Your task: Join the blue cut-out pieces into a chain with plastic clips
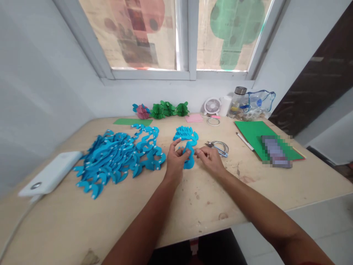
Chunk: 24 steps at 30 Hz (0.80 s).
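The left hand [174,162] pinches blue paper [189,162], in from the tabletop's [205,206] front edge. The right hand [211,159] is narrow, contents unclear.

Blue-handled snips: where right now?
In the head view, right of centre, the blue-handled snips lie on the table, just beyond the right hand, overlapping a grey coil in view.

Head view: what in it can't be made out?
Head view: part of the held blue paper, behind the left hand.
Head view: whether the right hand pinches anything; too small.
Head view: object on the green sheet, masked by pixelation.
Head view: far end of the white cable, cut by the left edge.
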Motion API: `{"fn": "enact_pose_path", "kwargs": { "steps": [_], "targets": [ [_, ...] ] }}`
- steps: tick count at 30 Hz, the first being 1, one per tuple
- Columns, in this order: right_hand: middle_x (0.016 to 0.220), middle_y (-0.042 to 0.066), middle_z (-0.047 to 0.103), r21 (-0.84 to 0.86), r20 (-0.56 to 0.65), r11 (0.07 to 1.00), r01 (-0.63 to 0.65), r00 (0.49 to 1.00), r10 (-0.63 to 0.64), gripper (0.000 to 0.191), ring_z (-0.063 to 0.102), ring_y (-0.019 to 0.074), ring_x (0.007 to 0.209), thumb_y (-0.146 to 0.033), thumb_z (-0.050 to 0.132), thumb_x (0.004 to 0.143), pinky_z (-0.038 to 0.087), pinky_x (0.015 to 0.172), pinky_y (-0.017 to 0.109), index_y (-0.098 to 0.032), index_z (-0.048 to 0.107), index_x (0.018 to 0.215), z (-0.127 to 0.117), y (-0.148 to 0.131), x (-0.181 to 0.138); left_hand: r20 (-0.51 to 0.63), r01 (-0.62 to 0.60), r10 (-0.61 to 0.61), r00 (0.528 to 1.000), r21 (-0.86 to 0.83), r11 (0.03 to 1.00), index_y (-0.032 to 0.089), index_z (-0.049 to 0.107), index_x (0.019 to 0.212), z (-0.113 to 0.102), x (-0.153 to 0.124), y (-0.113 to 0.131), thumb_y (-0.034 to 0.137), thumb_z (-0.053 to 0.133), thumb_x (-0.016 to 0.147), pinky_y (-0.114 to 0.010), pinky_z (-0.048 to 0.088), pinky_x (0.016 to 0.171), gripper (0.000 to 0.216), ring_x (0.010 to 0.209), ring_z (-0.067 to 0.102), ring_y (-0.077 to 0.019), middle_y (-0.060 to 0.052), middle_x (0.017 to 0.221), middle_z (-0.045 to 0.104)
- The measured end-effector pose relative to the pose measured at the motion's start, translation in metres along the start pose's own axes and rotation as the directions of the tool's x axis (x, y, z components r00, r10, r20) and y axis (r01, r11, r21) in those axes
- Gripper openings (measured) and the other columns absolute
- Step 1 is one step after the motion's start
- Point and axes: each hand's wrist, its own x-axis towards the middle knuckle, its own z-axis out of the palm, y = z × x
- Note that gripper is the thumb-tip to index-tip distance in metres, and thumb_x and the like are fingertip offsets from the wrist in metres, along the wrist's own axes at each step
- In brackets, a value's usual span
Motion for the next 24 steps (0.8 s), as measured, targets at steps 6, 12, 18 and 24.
{"fn": "enact_pose_path", "kwargs": {
  "steps": [6,12,18,24],
  "targets": [
    [0.064,0.001,0.060,0.315,-0.105,0.935,-0.165,0.973,0.208,0.024,0.051,0.0122,0.056,-0.040,0.055,0.076,0.039,0.054,0.024,-0.017,0.063,0.076,-0.009,0.005,0.010,0.231,0.053,-0.086,0.969,0.145,0.988,0.019,0.051,0.112,0.010,-0.013,0.003,0.023,0.072,0.056,-0.017,0.038,0.045,0.060,0.054,0.051,-0.0085,0.005,0.065,0.057],
    [0.063,0.000,0.060,0.453,-0.055,0.859,-0.238,0.954,0.293,0.021,0.048,0.0101,0.052,-0.035,0.060,0.067,0.038,0.050,0.023,-0.017,0.063,0.078,-0.010,0.005,0.012,0.307,0.059,-0.107,0.945,0.163,0.985,0.020,0.051,0.112,0.013,-0.019,0.002,0.022,0.071,0.058,-0.017,0.037,0.045,0.058,0.053,0.049,-0.0080,0.006,0.062,0.055],
    [0.059,-0.002,0.058,0.519,-0.061,0.819,-0.246,0.944,0.323,0.019,0.045,0.0092,0.050,-0.033,0.063,0.064,0.035,0.048,0.022,-0.017,0.062,0.074,-0.009,0.006,0.012,0.314,0.068,-0.117,0.942,0.163,0.984,0.018,0.051,0.114,0.013,-0.019,0.001,0.020,0.071,0.058,-0.017,0.038,0.045,0.059,0.053,0.048,-0.0074,0.006,0.063,0.056],
    [0.057,-0.003,0.057,0.530,-0.055,0.811,-0.248,0.944,0.325,0.016,0.043,0.0086,0.048,-0.033,0.064,0.064,0.034,0.047,0.022,-0.018,0.060,0.069,-0.010,0.004,0.012,0.303,0.080,-0.130,0.944,0.170,0.982,0.018,0.053,0.111,0.014,-0.020,0.002,0.020,0.071,0.057,-0.017,0.038,0.045,0.058,0.052,0.048,-0.0072,0.005,0.063,0.057]
  ]
}}
